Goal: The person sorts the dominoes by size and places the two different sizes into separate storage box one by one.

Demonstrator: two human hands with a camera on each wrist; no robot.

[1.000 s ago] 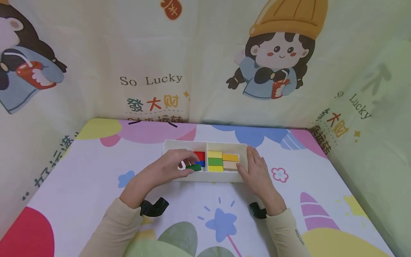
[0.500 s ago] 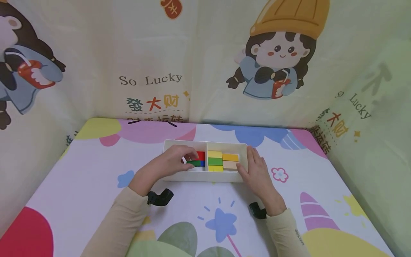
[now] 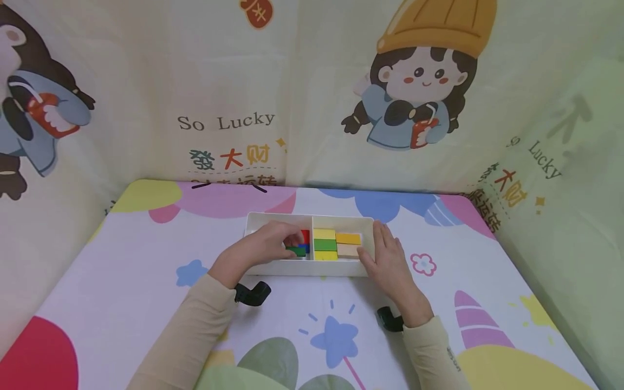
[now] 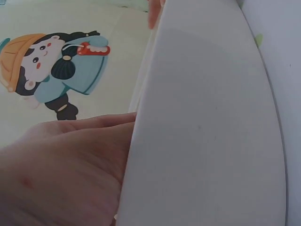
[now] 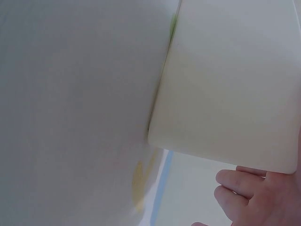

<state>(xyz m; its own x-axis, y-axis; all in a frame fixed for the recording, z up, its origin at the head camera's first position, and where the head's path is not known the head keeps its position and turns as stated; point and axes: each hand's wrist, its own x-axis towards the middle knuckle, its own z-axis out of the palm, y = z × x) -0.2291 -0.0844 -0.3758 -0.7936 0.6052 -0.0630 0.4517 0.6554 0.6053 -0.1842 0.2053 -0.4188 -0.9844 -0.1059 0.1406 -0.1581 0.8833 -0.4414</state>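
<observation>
A white two-compartment box (image 3: 278,267) sits on the table. My left hand (image 3: 260,244) reaches into its left compartment and pinches a dark green block (image 3: 298,252) between thumb and fingers. Right behind that block, a blue block (image 3: 306,248) and a red block (image 3: 305,236) show partly. In the left wrist view, the box's front wall (image 4: 202,122) hides my left fingertips. My right hand (image 3: 391,265) rests against the box's right end with straight fingers, its thumb over the front corner. The right wrist view shows its fingers (image 5: 240,183) beyond the box wall.
The right compartment holds light yellow (image 3: 324,234), green (image 3: 325,245), yellow (image 3: 325,255), orange-yellow (image 3: 348,239) and beige (image 3: 348,251) blocks, lying flat. A thin divider (image 3: 312,238) splits the box. A printed cloth (image 3: 336,319) covers the table; a curtain (image 3: 317,97) hangs behind.
My left hand has moved forward and to the right with the dark green block, which went from near the front wall to beside the blue block. My right hand has stayed put.
</observation>
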